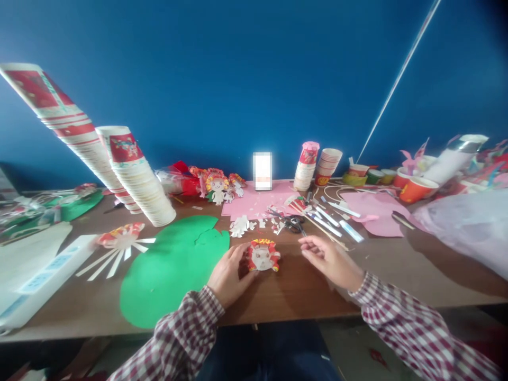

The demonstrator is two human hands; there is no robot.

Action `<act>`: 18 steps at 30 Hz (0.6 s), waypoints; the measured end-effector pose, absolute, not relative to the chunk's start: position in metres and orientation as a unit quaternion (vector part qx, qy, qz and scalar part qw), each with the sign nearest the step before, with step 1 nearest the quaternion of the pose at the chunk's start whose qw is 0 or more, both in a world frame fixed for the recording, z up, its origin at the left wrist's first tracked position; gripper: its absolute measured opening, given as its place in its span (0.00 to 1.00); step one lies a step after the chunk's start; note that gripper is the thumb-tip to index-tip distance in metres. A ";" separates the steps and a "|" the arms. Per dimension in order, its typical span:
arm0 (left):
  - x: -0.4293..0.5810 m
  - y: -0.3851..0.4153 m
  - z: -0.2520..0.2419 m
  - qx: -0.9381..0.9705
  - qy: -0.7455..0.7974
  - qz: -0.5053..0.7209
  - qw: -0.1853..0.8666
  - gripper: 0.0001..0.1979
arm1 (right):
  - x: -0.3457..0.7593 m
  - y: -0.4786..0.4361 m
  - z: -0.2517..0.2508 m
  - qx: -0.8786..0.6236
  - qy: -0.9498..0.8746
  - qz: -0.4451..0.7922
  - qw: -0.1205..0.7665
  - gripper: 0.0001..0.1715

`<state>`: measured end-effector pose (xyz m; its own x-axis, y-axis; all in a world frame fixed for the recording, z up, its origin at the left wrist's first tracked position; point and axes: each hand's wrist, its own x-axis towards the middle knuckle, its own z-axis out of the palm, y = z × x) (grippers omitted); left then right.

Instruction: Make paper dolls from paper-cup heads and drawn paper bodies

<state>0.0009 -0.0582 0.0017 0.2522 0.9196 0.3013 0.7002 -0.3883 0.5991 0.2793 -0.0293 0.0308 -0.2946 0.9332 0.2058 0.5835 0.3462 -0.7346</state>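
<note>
My left hand [234, 272] is closed at the left edge of a paper lion-face cutout [263, 257], with a pale drawn face and a red and yellow mane. The cutout is upright just above the brown table. To its right, apart from it, my right hand [333, 262] pinches a thin, dark, pen-like stick [304, 229]; its exact kind is too small to tell. Black-handled scissors [292, 223] lie beyond the right hand. White paper scraps [240, 226] are scattered behind the cutout. A green paper sheet [170, 275] lies beside my left hand.
Tall leaning stacks of paper cups [138, 180] stand at the left, with shorter cup stacks [305, 166] at the back. Pink sheets [273, 193], finished paper figures [217, 186], glue-stick-like tubes [351, 231] and a plastic bag [468, 222] lie around the table [293, 301].
</note>
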 end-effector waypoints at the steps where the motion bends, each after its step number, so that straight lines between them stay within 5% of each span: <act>1: 0.001 -0.057 0.001 0.770 0.525 0.315 0.176 0.28 | 0.273 -0.030 0.030 -0.494 -0.757 0.289 0.315 0.14; 11: 0.003 -0.051 0.007 0.754 0.503 0.366 0.213 0.24 | 0.228 -0.023 0.026 -0.422 -0.770 0.372 0.301 0.15; 18: 0.007 -0.041 0.004 0.654 0.481 0.452 0.369 0.22 | 0.221 -0.015 0.019 -0.425 -0.737 0.394 0.347 0.17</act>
<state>0.0075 -0.0407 0.0039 0.1288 0.9633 0.2353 0.2964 -0.2639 0.9179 0.2211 -0.0150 0.0186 -0.3978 0.9003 0.1767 0.3537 0.3282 -0.8759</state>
